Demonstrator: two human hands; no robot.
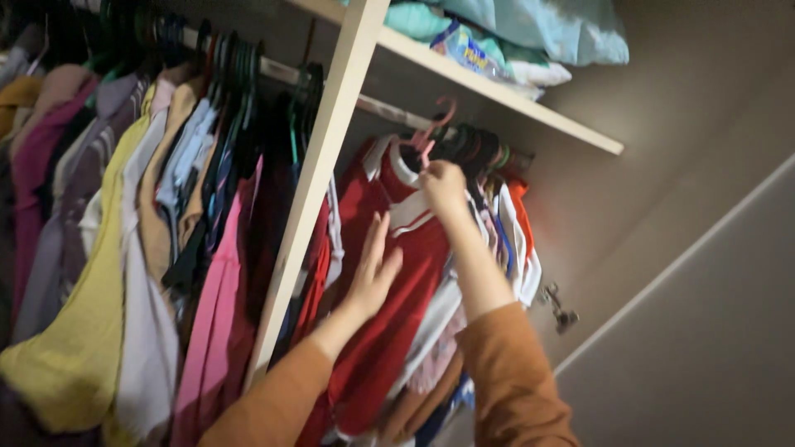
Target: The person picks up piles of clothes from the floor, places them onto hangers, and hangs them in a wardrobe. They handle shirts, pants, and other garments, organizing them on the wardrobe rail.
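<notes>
The red jersey [397,281] with white trim hangs on the closet rod [389,109], just right of the white upright post [319,182]. Our right hand [443,186] pinches its collar near a pink hanger [435,124]; our left hand [374,277], fingers spread, rests flat against its front.

A single package [465,51] lies on the white closet shelf [530,106], wedged under folded pale turquoise bedding [538,25] and beside a white folded cloth [538,74]. It is a soft, crinkled plastic pack, mostly blue with yellow and white patches of print, lying tilted at the shelf's front edge. No signs or screens appear in view.
</notes>
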